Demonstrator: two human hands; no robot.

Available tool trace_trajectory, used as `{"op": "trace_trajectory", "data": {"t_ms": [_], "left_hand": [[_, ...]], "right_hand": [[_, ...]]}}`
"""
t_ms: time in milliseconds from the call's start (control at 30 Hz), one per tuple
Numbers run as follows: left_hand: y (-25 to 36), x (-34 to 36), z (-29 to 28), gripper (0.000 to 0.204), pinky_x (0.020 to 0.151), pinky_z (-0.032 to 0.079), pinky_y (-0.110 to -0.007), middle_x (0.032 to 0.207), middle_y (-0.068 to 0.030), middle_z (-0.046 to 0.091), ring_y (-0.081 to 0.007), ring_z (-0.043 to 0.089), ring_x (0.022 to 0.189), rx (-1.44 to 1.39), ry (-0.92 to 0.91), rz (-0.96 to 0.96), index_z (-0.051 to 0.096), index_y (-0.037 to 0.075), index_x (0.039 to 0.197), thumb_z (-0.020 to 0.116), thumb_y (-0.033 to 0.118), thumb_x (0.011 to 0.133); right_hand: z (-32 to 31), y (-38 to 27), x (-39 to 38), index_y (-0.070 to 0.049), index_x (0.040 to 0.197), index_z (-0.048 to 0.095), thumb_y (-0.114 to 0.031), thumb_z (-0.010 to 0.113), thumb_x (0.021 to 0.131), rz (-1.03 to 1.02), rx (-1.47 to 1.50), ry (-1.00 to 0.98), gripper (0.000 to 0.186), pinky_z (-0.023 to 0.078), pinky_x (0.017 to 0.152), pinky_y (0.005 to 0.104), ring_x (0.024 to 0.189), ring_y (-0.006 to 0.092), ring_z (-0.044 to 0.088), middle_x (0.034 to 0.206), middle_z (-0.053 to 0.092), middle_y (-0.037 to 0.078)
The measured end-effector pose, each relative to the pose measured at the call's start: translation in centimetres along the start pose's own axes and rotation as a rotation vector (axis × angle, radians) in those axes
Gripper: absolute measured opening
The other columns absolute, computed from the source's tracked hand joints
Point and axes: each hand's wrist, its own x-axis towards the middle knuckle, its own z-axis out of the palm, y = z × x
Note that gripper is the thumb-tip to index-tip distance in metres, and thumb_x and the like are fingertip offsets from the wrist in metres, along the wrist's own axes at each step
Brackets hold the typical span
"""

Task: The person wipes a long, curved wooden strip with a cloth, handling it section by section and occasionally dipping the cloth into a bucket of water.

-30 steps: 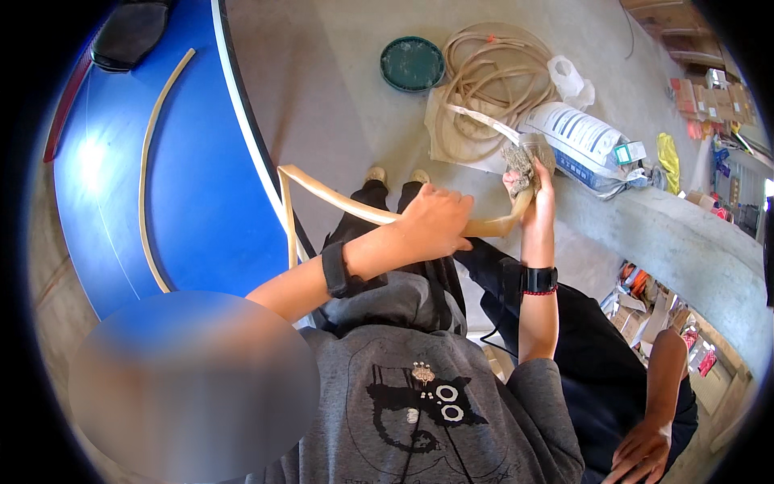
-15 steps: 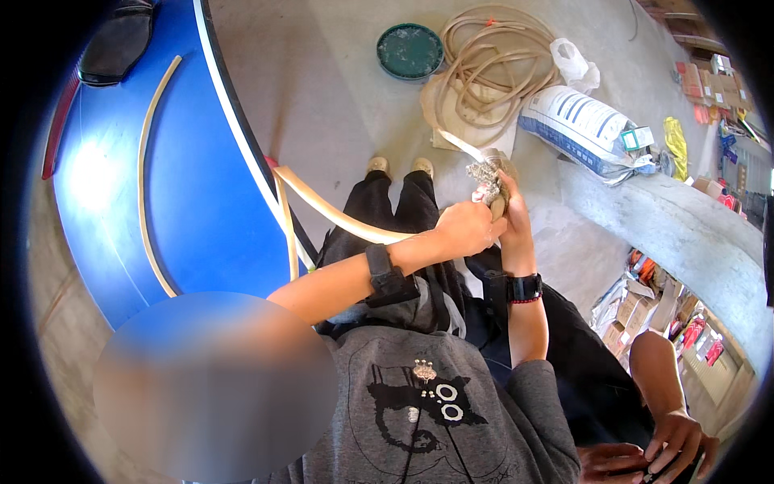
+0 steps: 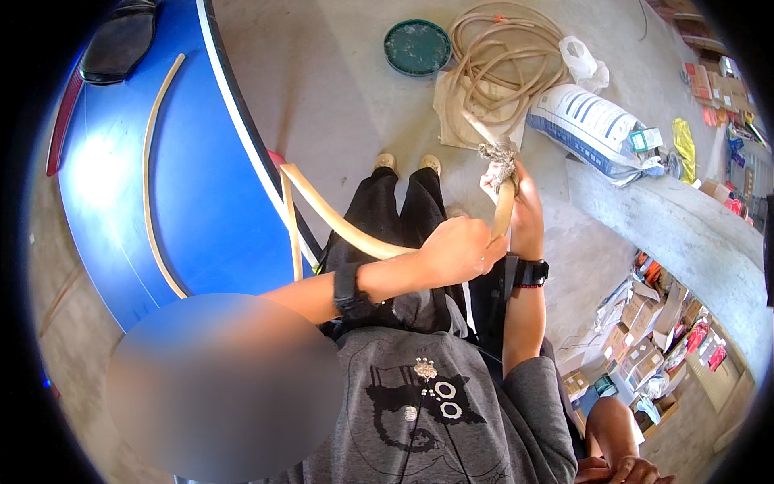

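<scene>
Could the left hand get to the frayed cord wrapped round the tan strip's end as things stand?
Probably yes: the left hand already grips the tan strip just below the right hand, and nothing blocks the frayed cord.

- Your left hand covered the bend of the tan flexible hose.
- A blurred oval patch hid your left upper arm.
</scene>
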Motion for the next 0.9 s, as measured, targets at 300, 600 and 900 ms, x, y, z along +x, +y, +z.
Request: {"op": "trace_trajectory", "data": {"t_ms": [300, 600, 900], "left_hand": [[3.2, -3.9, -6.1, 0.053, 0.044, 0.039, -0.029, 0.042, -0.0072, 0.044, -0.0186, 0.048, 0.039, -0.373, -0.187, -0.284, 0.046, 0.001, 0.046, 0.042, 0.036, 0.085], [3.8, -8.2, -7.7, 0.029, 0.045, 0.040, -0.037, 0.049, -0.0094, 0.050, -0.0299, 0.051, 0.047, -0.138, -0.240, -0.337, 0.055, 0.002, 0.070, 0.045, 0.025, 0.086], [5.2, -13.2, -11.2, 0.048, 0.040, 0.037, -0.033, 0.042, -0.0084, 0.045, -0.0239, 0.048, 0.038, 0.074, -0.314, -0.320, 0.049, 0.002, 0.049, 0.044, 0.030, 0.088]], "right_hand": [[-7.0, 0.1, 5.9, 0.006, 0.114, 0.042, 0.001, 0.044, 0.078, -0.118, -0.063, -0.214, 0.036, 0.043, 0.079, 0.0285, 0.085, 0.0159, 0.052, 0.098, 0.050, 0.009], [-1.9, -1.8, 6.8, 0.001, 0.087, 0.047, -0.013, 0.038, 0.088, -0.010, -0.076, 0.121, 0.017, 0.040, 0.060, 0.0324, 0.062, 0.0194, 0.048, 0.072, 0.051, 0.010], [-6.8, -3.9, 11.0, -0.002, 0.086, 0.048, -0.014, 0.041, 0.087, -0.093, 0.054, 0.228, 0.014, 0.041, 0.058, 0.0333, 0.059, 0.0178, 0.048, 0.069, 0.051, 0.007]]}}
